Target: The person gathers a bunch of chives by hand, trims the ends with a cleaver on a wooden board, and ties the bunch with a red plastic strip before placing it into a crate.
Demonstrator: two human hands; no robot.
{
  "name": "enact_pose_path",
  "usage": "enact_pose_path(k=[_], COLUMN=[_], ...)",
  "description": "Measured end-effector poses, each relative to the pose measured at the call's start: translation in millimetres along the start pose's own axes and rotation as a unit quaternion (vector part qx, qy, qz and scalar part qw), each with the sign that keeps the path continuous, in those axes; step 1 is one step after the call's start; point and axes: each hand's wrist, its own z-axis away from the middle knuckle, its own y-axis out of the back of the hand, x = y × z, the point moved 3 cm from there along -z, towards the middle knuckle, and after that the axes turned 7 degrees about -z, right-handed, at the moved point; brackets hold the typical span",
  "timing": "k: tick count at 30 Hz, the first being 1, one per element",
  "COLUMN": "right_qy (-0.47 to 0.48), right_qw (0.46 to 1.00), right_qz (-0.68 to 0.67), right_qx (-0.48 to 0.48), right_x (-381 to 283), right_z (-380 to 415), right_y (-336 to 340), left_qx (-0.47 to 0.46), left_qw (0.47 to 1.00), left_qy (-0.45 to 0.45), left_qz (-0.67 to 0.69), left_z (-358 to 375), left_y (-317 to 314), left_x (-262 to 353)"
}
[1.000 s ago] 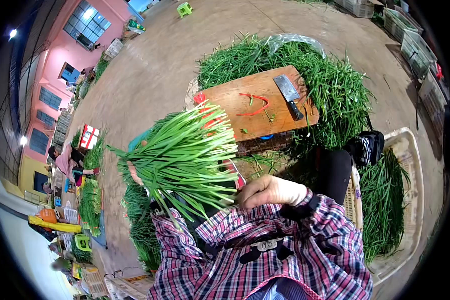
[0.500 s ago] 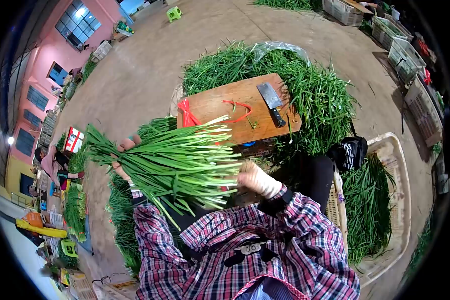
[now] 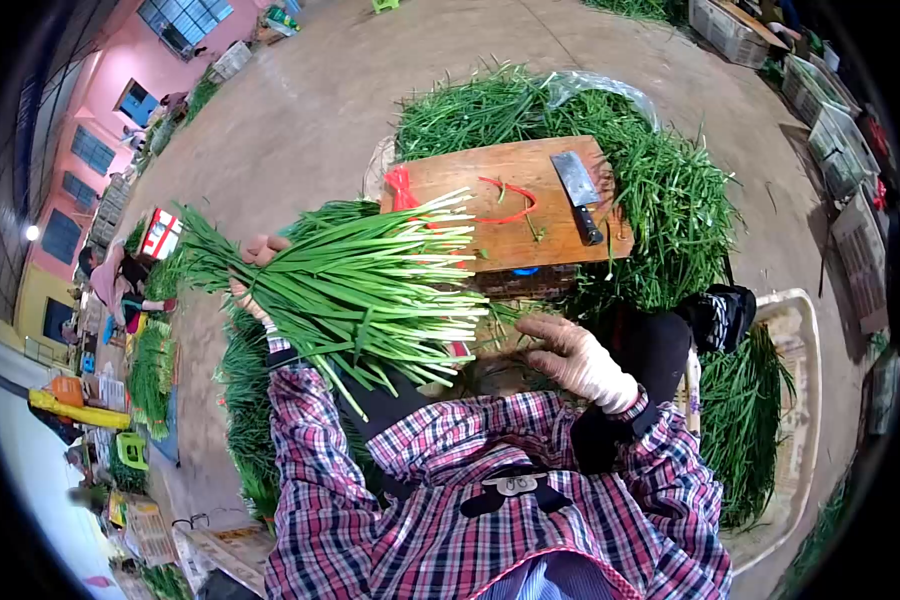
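Note:
A large bunch of garlic chives lies across in front of me, pale cut ends fanned to the right and leafy tips to the left. My left hand is wrapped round it near the leafy end. My right hand, its wrist bound in a whitish wrap, is apart from the stem ends with fingers stretched out and nothing in them. Beyond the bunch stands a wooden board on a low support. A cleaver with a black handle rests on it, near red ties and a loose red strip.
Loose greens are heaped behind and right of the board. A pale plastic crate with more greens is at my right. Bundled greens lie at my left. Crates line the far right; a person sits at far left.
My right hand has drawn back right from the stem ends, its fingers now spread. The left hand still grips the bunch. The whole view has shifted slightly.

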Motion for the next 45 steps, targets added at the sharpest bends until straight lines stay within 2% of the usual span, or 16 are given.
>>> enact_pose_path(k=[2,6,8,11,13,16,20,23,25,30,32,36,38,40,43,45], right_qy=[-0.166,-0.246,-0.195,-0.144,-0.169,-0.172,-0.100,0.070,0.179,0.346,0.372,0.271,0.241,0.076,0.059,0.041], right_qw=[0.931,0.878,0.864,0.899,0.897,0.886,0.909,0.983,0.983,0.932,0.927,0.948,0.928,0.933,0.955,0.921], right_qz=[-0.325,-0.409,-0.464,-0.413,-0.407,-0.413,-0.369,-0.150,-0.017,0.099,0.012,-0.121,-0.203,-0.245,0.142,0.336], right_qx=[0.005,0.018,-0.018,-0.030,0.028,0.125,0.165,0.074,0.024,-0.044,-0.050,-0.114,-0.201,-0.252,-0.254,-0.193], right_x=[-19.1,-29.7,-10.3,-7.4,-1.7,23.9,19.0,-8.4,-26.2,-69.8,-65.1,-57.2,-35.6,-22.3,2.5,3.2], right_z=[-2.9,-24.5,-36.5,-49.8,-45.6,-33.6,-19.1,-29.6,-42.4,-66.4,-63.9,-52.0,-38.1,-21.0,-8.2,-3.6], right_y=[-16.4,-50.1,-67.4,-83.2,-79.8,-62.9,-20.2,-9.0,-10.2,-41.0,-55.0,-50.9,-38.7,-23.3,14.0,28.2], left_qx=[-0.036,-0.092,-0.068,0.028,0.118,0.097,-0.019,-0.089,-0.139,-0.042,-0.041,-0.032,0.068,0.080,-0.074,-0.051], left_qw=[0.999,0.995,0.996,0.997,0.991,0.994,0.986,0.954,0.922,0.973,0.975,0.979,0.986,0.986,0.960,0.971], left_qy=[0.006,0.050,0.030,0.068,0.058,0.052,0.134,0.172,0.207,0.160,0.147,0.132,0.098,0.093,0.153,0.118], left_qz=[0.015,-0.002,0.041,0.024,0.017,0.001,0.101,0.227,0.295,0.160,0.161,0.152,0.118,0.113,0.221,0.200], left_z=[-5.4,-16.9,-20.8,-18.4,-16.1,-11.5,-21.0,-22.5,-24.0,-11.9,-10.2,-4.9,-2.9,-1.7,-6.6,-2.9], left_y=[-5.5,-28.9,-45.0,-41.9,-37.6,-37.7,-73.0,-95.4,-90.5,-61.1,-58.7,-39.7,-58.2,-60.7,-58.9,-59.6], left_x=[-1.2,-3.6,-13.6,-7.9,-4.6,0.7,-12.1,-31.2,-34.3,-32.6,-39.4,-30.1,-32.3,-31.3,-29.6,-31.5])
